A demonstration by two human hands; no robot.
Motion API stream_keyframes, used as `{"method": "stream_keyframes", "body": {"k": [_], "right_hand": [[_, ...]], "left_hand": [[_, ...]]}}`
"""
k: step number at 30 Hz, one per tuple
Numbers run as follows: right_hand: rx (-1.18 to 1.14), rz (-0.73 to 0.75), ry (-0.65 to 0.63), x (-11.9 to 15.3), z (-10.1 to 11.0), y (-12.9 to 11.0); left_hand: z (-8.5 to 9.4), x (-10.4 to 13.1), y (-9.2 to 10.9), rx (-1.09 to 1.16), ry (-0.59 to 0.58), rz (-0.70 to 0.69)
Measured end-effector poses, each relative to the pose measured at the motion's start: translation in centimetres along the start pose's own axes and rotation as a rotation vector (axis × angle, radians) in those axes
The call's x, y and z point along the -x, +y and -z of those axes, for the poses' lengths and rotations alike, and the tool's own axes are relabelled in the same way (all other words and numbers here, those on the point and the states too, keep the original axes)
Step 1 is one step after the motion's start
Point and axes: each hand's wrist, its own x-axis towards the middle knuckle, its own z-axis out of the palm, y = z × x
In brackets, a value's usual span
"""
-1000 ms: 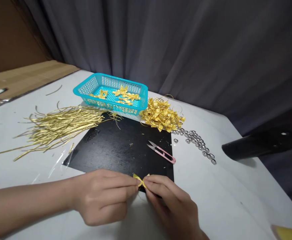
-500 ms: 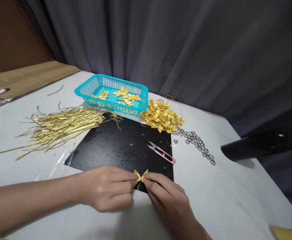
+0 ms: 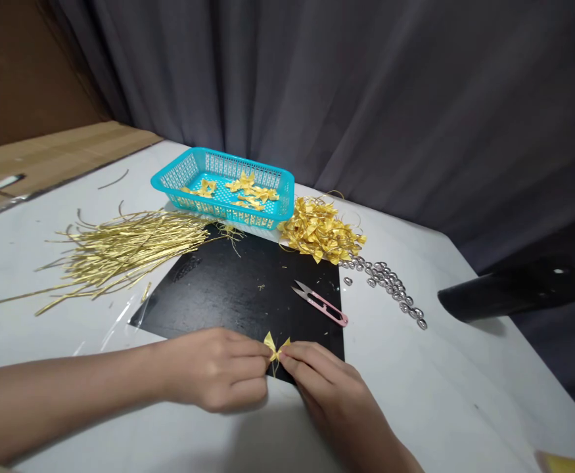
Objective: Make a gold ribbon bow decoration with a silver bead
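While fingers [image 3: 250, 349] pinch a bow [image 3: 275, 354] — snips [image 3: 309, 295] near, basket [image 3: 221, 211] beyond

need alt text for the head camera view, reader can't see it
Two bare hands, left and right, pinch a small yellow ribbon bow above a black rectangular mat. Beyond lie pink-handled metal snips, a blue perforated plastic basket and thin gold strands.

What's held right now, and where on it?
A small yellow bow, pinched near its middle between the fingertips of the left hand and right hand.
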Motion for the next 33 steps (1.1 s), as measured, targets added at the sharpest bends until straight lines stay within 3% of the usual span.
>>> {"method": "stream_keyframes", "body": {"k": [3,5,13,16,20,25,30,33], "right_hand": [[-0.028,0.012,-0.026,-0.3,0.3,-0.2],[-0.097,-0.035,-0.018,-0.5,0.4,-0.3],[-0.467,-0.547,0.019,-0.6,0.4,-0.6],[-0.572,-0.67,0.022,-0.5,0.3,-0.8],[-0.632,-0.717,0.049,-0.5,0.0,-1.0],[-0.698,-0.731,0.123,-0.6,-0.1,-0.7],[-0.689,-0.679,0.273,-0.7,1.2,0.2],[-0.634,-0.732,0.41,-0.6,2.4,1.2]], "left_hand": [[0.1,-0.1,-0.2,0.032,-0.054,-0.147],[0.1,0.0,-0.4,0.072,-0.049,-0.134],[-0.2,0.3,-0.2,0.428,0.053,0.104],[0.0,-0.2,0.1,0.477,0.086,0.189],[0.1,-0.4,0.4,0.55,0.093,0.296],[-0.2,-0.2,0.8,0.609,-0.002,0.444],[-0.4,-0.1,1.2,0.702,-0.057,0.422],[-0.3,-0.1,1.3,0.734,-0.075,0.438]]}}
